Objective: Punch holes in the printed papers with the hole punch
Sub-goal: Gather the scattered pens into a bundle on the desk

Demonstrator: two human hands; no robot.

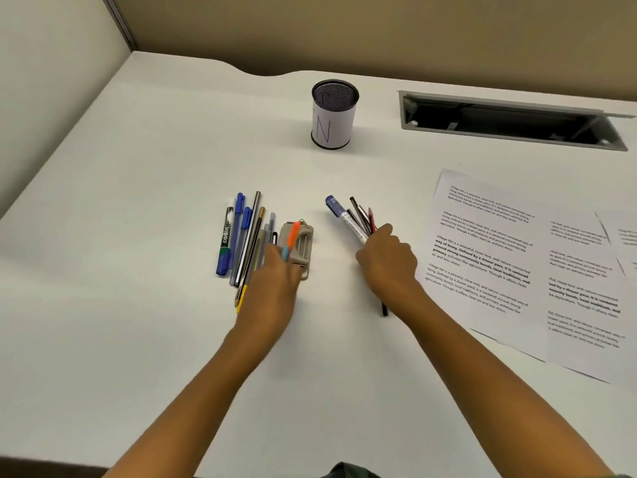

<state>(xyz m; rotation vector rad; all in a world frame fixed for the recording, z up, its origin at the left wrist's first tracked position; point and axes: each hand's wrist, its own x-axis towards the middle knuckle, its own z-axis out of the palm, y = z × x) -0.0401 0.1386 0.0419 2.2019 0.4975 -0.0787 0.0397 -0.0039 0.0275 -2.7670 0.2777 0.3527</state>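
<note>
While the right hand (386, 258) grips a bundle of pens (355, 219), probably clearing space, the blurred left hand (275, 274) covers the hole punch (299, 244), grip unclear, with the printed papers (489, 250) waiting right.

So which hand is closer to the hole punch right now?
Left. The left hand is touching the hole punch; the right hand is off to its right, gripping a bunch of pens.

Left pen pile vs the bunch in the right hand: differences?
The left pen pile lies flat on the desk, roughly parallel; the right bunch is gripped by the right hand, fanned out. The left hand rests on the hole punch. Both include blue-capped pens.
</note>
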